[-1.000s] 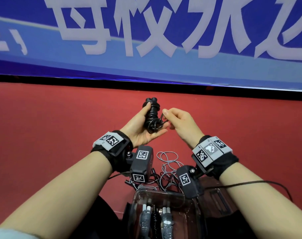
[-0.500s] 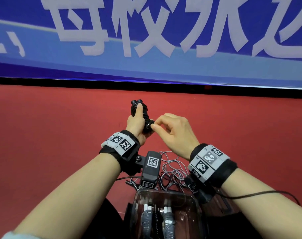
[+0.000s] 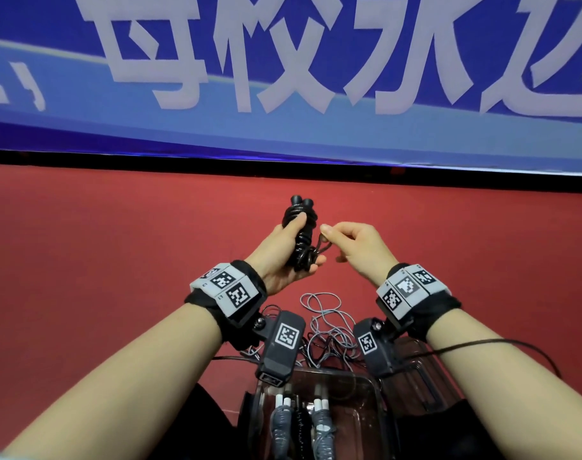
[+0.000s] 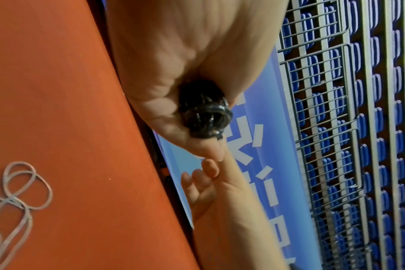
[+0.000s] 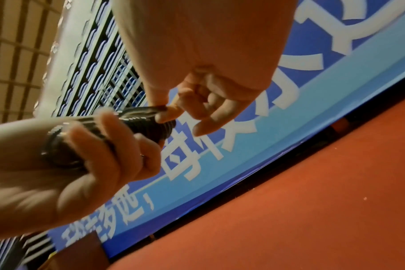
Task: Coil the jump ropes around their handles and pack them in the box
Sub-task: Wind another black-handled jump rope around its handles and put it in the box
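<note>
I hold the black jump rope (image 3: 301, 235), already coiled round its paired handles, upright above the red floor (image 3: 117, 260), my left hand (image 3: 283, 257) curled tight about the bundle with the thumb pressed along the coils. My right hand (image 3: 356, 247) pinches the last loose end of cord between thumb and forefinger just right of the bundle's lower end; the other fingers hang relaxed.

Near me the clear box (image 3: 366, 390) already holds coiled ropes with grey-and-white handles (image 3: 284, 413). A grey rope (image 3: 326, 313) lies loose on the floor between box and hands, not yet coiled.

The risk, as I judge it, is in the tail: if the pinch slips before the end is tucked, the springy coils may loosen and unwind. Easing the left grip too soon could let the two handles splay apart.
</note>
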Available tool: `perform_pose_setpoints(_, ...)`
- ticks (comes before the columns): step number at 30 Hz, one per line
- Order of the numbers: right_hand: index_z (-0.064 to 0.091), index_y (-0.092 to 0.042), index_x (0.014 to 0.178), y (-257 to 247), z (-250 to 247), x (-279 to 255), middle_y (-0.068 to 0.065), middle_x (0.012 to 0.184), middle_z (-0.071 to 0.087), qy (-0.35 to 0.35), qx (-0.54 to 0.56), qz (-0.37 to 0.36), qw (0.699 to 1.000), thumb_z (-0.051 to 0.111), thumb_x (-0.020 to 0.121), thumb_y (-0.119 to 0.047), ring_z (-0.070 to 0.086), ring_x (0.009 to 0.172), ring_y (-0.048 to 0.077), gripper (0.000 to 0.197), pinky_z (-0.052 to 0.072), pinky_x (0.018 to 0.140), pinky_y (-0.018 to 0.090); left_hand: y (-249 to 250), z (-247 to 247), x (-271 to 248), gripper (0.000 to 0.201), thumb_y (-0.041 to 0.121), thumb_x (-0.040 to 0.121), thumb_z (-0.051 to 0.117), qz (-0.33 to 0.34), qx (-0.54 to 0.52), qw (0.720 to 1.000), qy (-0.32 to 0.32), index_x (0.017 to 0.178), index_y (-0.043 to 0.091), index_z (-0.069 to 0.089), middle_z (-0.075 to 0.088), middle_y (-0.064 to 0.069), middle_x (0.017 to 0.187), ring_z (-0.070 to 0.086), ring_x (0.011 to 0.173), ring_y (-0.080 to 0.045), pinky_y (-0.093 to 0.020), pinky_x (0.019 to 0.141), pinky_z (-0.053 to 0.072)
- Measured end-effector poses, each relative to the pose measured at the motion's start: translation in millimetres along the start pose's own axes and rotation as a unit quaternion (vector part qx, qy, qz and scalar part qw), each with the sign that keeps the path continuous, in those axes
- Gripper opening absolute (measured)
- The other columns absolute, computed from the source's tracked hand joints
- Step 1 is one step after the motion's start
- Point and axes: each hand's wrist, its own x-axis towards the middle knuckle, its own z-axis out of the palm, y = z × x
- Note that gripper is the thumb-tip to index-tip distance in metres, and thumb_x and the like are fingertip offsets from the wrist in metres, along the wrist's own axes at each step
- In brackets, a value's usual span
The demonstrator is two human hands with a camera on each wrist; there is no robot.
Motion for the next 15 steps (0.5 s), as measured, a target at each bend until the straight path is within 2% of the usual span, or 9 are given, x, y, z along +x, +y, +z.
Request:
perform_pose_setpoints(1,0.070,-0.024,0.073,-0.4,0.9,-1.0,0.001,0.052,0.043,-0.005,0.011,0.008,1.000,0.059,0.094,-0.040,0.044,0.051,0.009,0.029,0.051,0.061,0.028,-2.7,-2.0,1.0,0.027,0.041,0.102,0.046,-0.006,-0.012,1.000,0.013,0.120,0.022,0.043,0.059,-0.012,0.086,0.065,0.053,-0.018,-0.022,0.045,0.052)
perform_pose_setpoints(3,0.071,-0.019,0.079,-3.8,0.9,-2.4,-0.006,0.055,0.045,-0.008,0.049,0.030,0.998,0.056,0.096,-0.040,0.047,0.050,0.008,0.031,0.049,0.060,0.026,-6.7,-5.3,4.9,0.030,0.042,0.102,0.045,-0.013,-0.050,0.998,0.037,0.122,0.020,0.042,0.061,-0.016,0.092,0.069,0.055,-0.021,-0.025,0.047,0.055)
perform_pose_setpoints(6,0.069,-0.016,0.092,-9.2,-4.8,0.3,-0.004,0.071,0.055,0.020,0.107,0.065,0.992,0.051,0.096,-0.045,0.054,0.057,0.007,0.035,0.053,0.061,0.026,-6.4,-10.9,14.0,0.046,0.046,0.100,0.046,-0.021,-0.125,0.989,0.077,0.133,0.014,0.040,0.062,-0.026,0.107,0.071,0.055,-0.024,-0.028,0.045,0.056)
perform_pose_setpoints(8,0.068,-0.017,0.090,-9.1,-6.8,2.5,-0.002,0.073,0.056,0.027,0.134,0.082,0.987,0.050,0.097,-0.045,0.055,0.057,0.007,0.035,0.053,0.057,0.023,-5.8,-14.4,19.0,0.054,0.048,0.100,0.046,-0.024,-0.160,0.983,0.088,0.138,0.011,0.037,0.059,-0.028,0.116,0.071,0.063,-0.028,-0.031,0.047,0.057)
perform_pose_setpoints(12,0.067,-0.015,0.086,-5.6,-0.2,4.8,-0.001,0.071,0.059,0.000,0.143,0.145,0.979,0.046,0.100,-0.042,0.056,0.054,0.008,0.037,0.051,0.051,0.021,-7.0,-13.6,21.6,0.059,0.048,0.100,0.043,-0.054,-0.209,0.974,0.063,0.142,0.007,0.034,0.054,-0.027,0.127,0.063,0.079,-0.033,-0.039,0.051,0.060)
perform_pose_setpoints(13,0.067,-0.015,0.087,-4.5,1.1,5.3,-0.001,0.072,0.060,-0.009,0.146,0.159,0.976,0.046,0.101,-0.039,0.056,0.056,0.008,0.035,0.052,0.052,0.021,-7.6,-12.7,21.5,0.061,0.048,0.100,0.044,-0.063,-0.215,0.973,0.058,0.142,0.005,0.035,0.054,-0.027,0.127,0.063,0.080,-0.034,-0.040,0.050,0.060)
perform_pose_setpoints(15,0.068,-0.015,0.090,-1.2,3.1,6.1,-0.002,0.076,0.063,-0.027,0.148,0.175,0.973,0.046,0.101,-0.033,0.057,0.063,0.009,0.030,0.051,0.056,0.021,-8.1,-10.2,19.9,0.058,0.046,0.101,0.044,-0.078,-0.214,0.973,0.043,0.139,0.002,0.037,0.056,-0.025,0.111,0.062,0.078,-0.032,-0.042,0.051,0.059)
